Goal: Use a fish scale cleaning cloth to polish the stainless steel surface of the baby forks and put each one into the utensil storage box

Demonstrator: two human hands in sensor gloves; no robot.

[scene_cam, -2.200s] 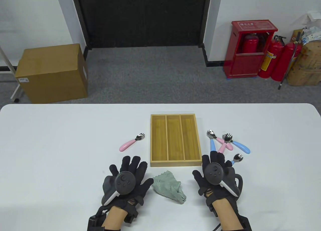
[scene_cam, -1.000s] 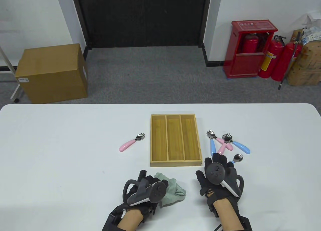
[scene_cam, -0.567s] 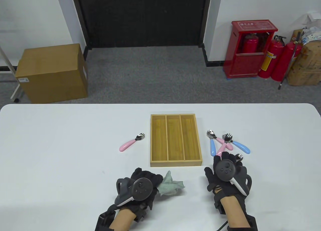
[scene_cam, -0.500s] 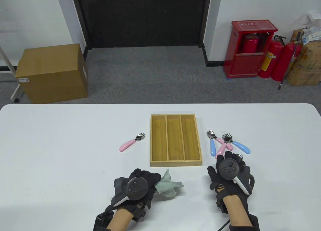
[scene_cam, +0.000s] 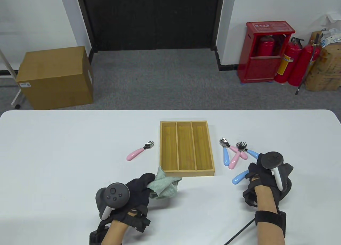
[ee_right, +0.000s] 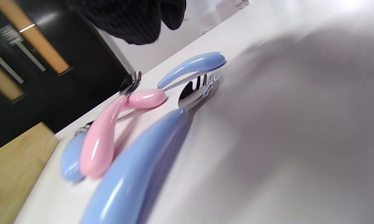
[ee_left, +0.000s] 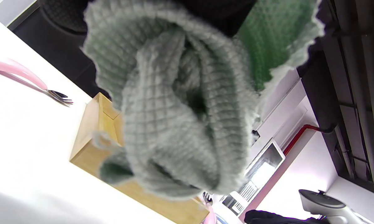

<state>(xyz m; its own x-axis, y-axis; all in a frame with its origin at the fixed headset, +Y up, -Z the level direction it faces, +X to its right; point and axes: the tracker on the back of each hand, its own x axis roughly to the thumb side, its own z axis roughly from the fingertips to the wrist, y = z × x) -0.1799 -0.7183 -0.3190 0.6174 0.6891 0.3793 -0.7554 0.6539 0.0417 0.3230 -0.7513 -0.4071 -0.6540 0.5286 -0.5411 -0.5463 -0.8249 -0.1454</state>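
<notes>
My left hand [scene_cam: 138, 187] grips the bunched grey-green cloth [scene_cam: 163, 185] just off the table, near the front left corner of the three-slot wooden box [scene_cam: 186, 173]. The cloth [ee_left: 174, 109] fills the left wrist view. My right hand [scene_cam: 259, 175] is turned on its side beside a blue-handled fork [scene_cam: 239, 177]. That fork [ee_right: 134, 174] lies flat on the table, and my fingers [ee_right: 134, 18] hover above its head without holding it. Several more pink and blue forks [scene_cam: 235, 151] lie crossed right of the box. A lone pink fork [scene_cam: 138, 151] lies to its left.
All three slots of the box hold nothing. Beyond the table's far edge a cardboard box [scene_cam: 54, 77] sits on the floor at the left, and a red extinguisher cabinet [scene_cam: 266, 53] stands at the right.
My left hand took hold of the cloth, lifted it and carried it up toward the box corner. My right hand moved right and rolled onto its side, uncovering the blue fork's handle.
</notes>
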